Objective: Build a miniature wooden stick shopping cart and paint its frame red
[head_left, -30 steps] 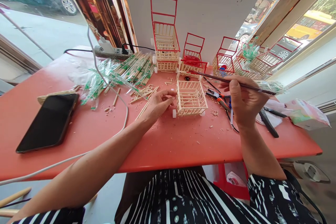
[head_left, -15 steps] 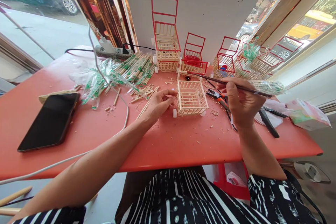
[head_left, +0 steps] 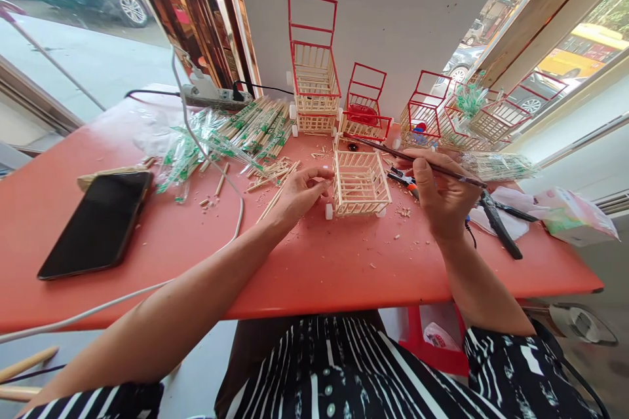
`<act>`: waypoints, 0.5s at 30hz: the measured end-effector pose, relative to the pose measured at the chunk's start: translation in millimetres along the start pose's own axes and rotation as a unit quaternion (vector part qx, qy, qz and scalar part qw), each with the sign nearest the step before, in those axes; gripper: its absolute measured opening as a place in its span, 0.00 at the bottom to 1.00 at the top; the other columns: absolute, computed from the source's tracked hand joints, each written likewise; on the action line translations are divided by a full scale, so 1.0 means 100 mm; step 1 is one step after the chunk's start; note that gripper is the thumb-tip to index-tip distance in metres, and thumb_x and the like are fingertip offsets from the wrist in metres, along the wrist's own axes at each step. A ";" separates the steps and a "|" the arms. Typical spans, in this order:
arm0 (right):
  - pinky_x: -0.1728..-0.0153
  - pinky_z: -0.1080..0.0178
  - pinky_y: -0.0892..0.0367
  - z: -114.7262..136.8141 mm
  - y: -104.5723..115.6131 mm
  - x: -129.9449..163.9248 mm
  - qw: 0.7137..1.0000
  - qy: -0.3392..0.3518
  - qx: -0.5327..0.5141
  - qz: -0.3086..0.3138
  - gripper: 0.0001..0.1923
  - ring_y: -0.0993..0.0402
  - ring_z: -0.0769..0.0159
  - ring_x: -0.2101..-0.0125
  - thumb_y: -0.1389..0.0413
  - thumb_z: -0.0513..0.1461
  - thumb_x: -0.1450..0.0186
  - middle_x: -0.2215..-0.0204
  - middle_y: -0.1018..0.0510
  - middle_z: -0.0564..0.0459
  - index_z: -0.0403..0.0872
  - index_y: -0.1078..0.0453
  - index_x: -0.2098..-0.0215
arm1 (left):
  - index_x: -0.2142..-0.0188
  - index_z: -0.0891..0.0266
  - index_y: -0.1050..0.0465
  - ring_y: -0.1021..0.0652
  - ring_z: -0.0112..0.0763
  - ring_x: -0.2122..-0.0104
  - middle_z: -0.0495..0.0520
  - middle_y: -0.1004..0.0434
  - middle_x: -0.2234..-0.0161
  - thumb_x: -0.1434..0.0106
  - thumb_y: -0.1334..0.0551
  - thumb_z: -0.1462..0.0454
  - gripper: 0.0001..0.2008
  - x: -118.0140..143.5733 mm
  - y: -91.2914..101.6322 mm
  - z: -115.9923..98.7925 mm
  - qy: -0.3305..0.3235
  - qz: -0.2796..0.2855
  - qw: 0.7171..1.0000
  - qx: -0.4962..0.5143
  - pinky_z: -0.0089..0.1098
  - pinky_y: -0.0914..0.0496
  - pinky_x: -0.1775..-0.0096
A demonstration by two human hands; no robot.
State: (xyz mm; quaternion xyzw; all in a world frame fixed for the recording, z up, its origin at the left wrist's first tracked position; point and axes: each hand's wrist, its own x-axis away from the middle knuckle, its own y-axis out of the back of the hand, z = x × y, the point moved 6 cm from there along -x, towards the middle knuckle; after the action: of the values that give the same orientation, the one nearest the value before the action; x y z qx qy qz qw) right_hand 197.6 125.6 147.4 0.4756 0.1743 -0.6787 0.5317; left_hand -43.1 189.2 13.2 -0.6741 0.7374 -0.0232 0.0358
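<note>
A small unpainted wooden-stick cart [head_left: 360, 184] with white wheels stands on the red table [head_left: 314, 255]. My left hand [head_left: 297, 194] rests just left of it, fingertips touching its left side near a wheel. My right hand [head_left: 441, 191] grips a thin dark paintbrush [head_left: 417, 160] like a pen. The brush tip reaches left past the cart's back edge, toward a small dark spot on the table.
Red-painted stick carts [head_left: 314, 72] line the wall at the back. Wrapped chopsticks [head_left: 246, 131] and loose sticks lie at the left, a black phone [head_left: 98, 222] nearer me. Pliers [head_left: 407, 180], a black tool [head_left: 496, 226], a tissue pack [head_left: 572, 216] and a white cable [head_left: 236, 209] lie around.
My right hand has drifted left and slightly down with the brush, closer to the cart. My left hand stays at the cart's side.
</note>
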 end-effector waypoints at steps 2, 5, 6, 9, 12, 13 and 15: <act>0.55 0.56 0.14 0.00 -0.04 0.02 1.000 -0.015 -0.024 0.009 0.09 0.08 0.61 0.61 0.36 0.41 0.23 0.60 0.08 0.54 0.55 0.13 0.49 | 0.57 0.61 0.15 0.20 0.29 0.74 0.47 0.21 0.74 0.44 0.29 0.59 0.15 0.00 0.00 0.00 0.004 -0.001 1.000 0.001 0.29 0.27 0.67; 0.54 0.55 0.13 -0.03 -0.08 0.04 0.999 -0.036 -0.028 0.021 0.10 0.08 0.59 0.61 0.36 0.43 0.23 0.59 0.08 0.51 0.52 0.13 0.50 | 0.57 0.62 0.15 0.19 0.29 0.75 0.47 0.21 0.75 0.43 0.29 0.59 0.15 0.01 -0.01 0.00 0.013 -0.002 1.000 0.004 0.29 0.28 0.68; 0.54 0.54 0.13 -0.04 -0.08 0.04 0.999 -0.040 -0.019 0.023 0.11 0.08 0.58 0.60 0.36 0.44 0.23 0.59 0.08 0.51 0.51 0.13 0.50 | 0.57 0.62 0.15 0.19 0.30 0.75 0.47 0.21 0.75 0.43 0.29 0.60 0.15 0.01 -0.01 0.00 0.014 -0.002 1.000 0.005 0.29 0.28 0.68; 0.53 0.53 0.13 -0.06 -0.04 0.02 0.999 -0.031 0.011 0.017 0.11 0.08 0.58 0.60 0.37 0.46 0.23 0.60 0.08 0.52 0.53 0.13 0.49 | 0.57 0.61 0.15 0.18 0.30 0.75 0.47 0.21 0.75 0.43 0.30 0.60 0.14 0.01 -0.01 -0.01 0.011 -0.004 1.000 0.005 0.29 0.28 0.69; 0.52 0.52 0.13 -0.05 0.03 -0.01 0.999 -0.010 0.047 0.003 0.11 0.08 0.58 0.60 0.38 0.47 0.22 0.62 0.08 0.53 0.54 0.13 0.51 | 0.57 0.61 0.15 0.19 0.30 0.75 0.47 0.21 0.75 0.43 0.30 0.60 0.14 0.01 -0.01 -0.01 0.009 -0.004 1.000 0.008 0.29 0.28 0.69; 0.52 0.52 0.13 -0.05 0.06 -0.02 0.998 -0.006 0.064 -0.001 0.11 0.08 0.58 0.60 0.38 0.47 0.22 0.62 0.08 0.52 0.54 0.13 0.53 | 0.57 0.61 0.15 0.19 0.29 0.75 0.47 0.21 0.75 0.43 0.30 0.61 0.14 0.01 -0.01 -0.01 0.010 -0.004 1.000 0.008 0.29 0.28 0.69; 0.52 0.51 0.13 -0.03 0.11 -0.05 0.996 -0.002 0.086 -0.008 0.12 0.08 0.58 0.60 0.39 0.47 0.22 0.62 0.08 0.52 0.53 0.13 0.55 | 0.57 0.61 0.15 0.19 0.29 0.76 0.47 0.21 0.75 0.43 0.30 0.61 0.14 0.01 -0.01 -0.01 0.012 -0.004 1.000 0.008 0.29 0.27 0.69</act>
State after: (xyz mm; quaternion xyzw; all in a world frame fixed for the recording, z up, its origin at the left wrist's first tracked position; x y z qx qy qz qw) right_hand 208.1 126.5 152.7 0.5169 0.1183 -0.6961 0.4841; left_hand -42.2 187.7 14.2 -0.6766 0.7347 -0.0370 0.0323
